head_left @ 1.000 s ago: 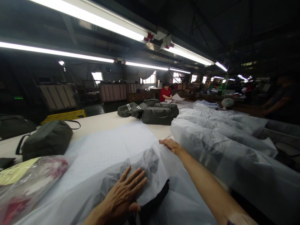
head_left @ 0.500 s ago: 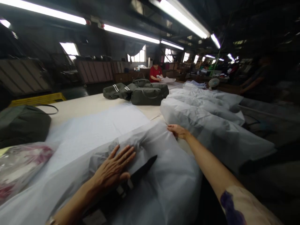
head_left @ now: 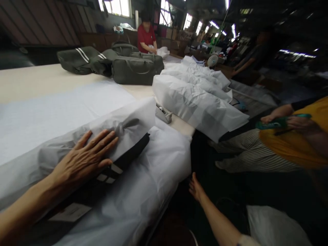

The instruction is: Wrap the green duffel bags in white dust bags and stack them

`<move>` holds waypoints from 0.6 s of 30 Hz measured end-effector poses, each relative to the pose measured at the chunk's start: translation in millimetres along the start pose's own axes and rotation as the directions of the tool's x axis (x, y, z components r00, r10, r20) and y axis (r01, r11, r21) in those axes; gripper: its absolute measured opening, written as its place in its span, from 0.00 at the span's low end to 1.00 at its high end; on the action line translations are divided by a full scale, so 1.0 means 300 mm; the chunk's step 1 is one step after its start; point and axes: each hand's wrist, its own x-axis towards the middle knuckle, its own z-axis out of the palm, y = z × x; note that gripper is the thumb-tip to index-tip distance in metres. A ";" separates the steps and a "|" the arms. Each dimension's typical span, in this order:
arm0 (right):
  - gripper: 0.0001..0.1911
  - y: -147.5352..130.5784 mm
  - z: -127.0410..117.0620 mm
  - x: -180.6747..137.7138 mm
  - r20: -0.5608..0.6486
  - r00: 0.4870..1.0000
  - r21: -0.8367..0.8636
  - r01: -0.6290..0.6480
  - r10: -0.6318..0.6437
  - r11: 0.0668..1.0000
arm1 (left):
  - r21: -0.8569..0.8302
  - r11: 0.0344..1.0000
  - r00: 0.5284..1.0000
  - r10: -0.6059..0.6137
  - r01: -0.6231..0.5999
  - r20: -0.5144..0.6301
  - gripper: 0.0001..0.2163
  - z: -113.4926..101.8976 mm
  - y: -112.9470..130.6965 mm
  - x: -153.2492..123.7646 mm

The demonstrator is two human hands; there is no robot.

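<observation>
1. Dark bag [head_left: 87, 188]: lies at 7–8 o'clock from view centre, partly covered by the white sheet [head_left: 164, 153]. Uneven pulling could uncover it.
2. Left hand [head_left: 93, 153]: at 8 o'clock, palm down, fingers slightly spread on the covered bag. Early release could let the sheet spring up.
3. Right hand [head_left: 196, 188]: at 5 o'clock, just beside the sheet's edge. Cannot tell whether it pinches anything. A hard tug against the left palm could tear the sheet.
4. Tape dispenser [head_left: 164, 114]: near centre. A sweeping sheet could knock it.
5. White bundles [head_left: 194, 102]: at 1–2 o'clock, overhanging the table [head_left: 186, 128]. A bump could drop one.
</observation>
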 end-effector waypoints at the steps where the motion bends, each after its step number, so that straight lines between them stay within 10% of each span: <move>1: 0.53 0.077 0.015 -0.009 0.040 0.999 -0.006 -0.031 0.031 0.999 | 0.019 1.000 1.000 0.001 -0.001 0.002 0.29 -0.003 0.004 0.003; 8: 0.47 0.267 0.152 0.041 0.359 0.932 0.176 -0.008 -0.057 0.984 | 0.079 0.996 0.999 0.034 -0.034 0.010 0.29 -0.032 0.021 0.020; 18: 0.28 0.260 0.075 -0.047 0.518 0.851 0.490 -0.209 -0.090 0.846 | 0.070 0.997 0.996 0.029 -0.035 0.080 0.34 -0.014 0.000 0.023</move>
